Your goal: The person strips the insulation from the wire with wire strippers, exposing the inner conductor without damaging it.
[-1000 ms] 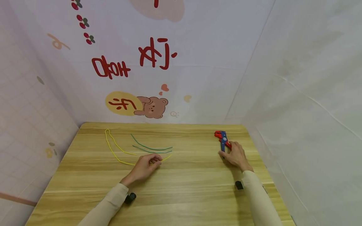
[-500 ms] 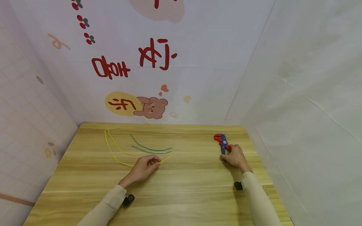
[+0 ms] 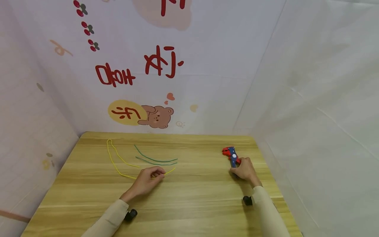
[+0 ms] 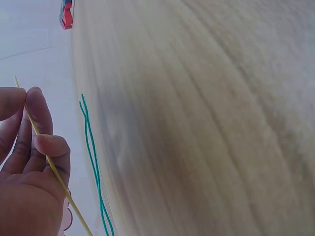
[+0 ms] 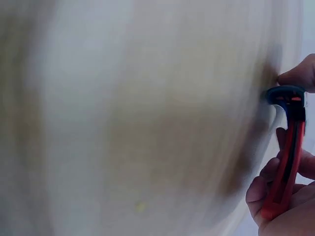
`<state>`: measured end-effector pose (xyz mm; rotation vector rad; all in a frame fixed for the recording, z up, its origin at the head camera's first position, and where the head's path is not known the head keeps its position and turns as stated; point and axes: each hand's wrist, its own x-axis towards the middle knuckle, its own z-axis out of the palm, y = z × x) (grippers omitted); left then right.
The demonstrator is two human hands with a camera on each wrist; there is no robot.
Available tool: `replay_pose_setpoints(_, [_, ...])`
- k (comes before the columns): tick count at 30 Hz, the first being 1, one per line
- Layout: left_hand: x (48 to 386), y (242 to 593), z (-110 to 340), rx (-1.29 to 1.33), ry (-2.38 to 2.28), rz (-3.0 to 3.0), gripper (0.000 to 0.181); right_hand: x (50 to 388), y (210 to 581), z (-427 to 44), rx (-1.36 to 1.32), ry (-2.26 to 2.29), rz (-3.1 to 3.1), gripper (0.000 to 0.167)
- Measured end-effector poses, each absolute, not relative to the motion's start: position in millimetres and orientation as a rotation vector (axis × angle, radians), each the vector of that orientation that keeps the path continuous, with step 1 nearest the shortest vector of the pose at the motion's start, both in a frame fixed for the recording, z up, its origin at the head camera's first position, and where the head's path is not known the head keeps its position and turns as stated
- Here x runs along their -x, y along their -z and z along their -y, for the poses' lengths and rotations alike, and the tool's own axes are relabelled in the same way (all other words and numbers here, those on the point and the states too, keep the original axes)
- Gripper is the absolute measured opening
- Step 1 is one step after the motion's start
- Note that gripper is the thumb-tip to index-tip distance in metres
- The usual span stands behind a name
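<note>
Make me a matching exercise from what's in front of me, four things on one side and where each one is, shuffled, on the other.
1. yellow wire
2. red-and-blue tool
3. green wires
4. bear picture

A. on the table, touched by neither hand
B. in the right hand
C. on the back wall
D. pinched by the left hand

Pairs: 1-D, 2-B, 3-A, 4-C

Head view: we see the yellow wire (image 3: 120, 174) partly hidden by the left hand (image 3: 146, 180). Right wrist view: the tabletop (image 5: 147, 123) is blurred, the right hand (image 5: 299, 204) cropped.
</note>
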<state>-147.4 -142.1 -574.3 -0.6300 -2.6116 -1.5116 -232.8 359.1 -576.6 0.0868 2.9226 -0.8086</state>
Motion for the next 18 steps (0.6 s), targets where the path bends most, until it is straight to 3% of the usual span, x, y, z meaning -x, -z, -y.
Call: replay_pose_setpoints(18, [143.4,564.0,141.7,0.574,1.425,2.562,0.006,210.3,560.1,-341.0,-0.164,1.155,-2.845,0.065])
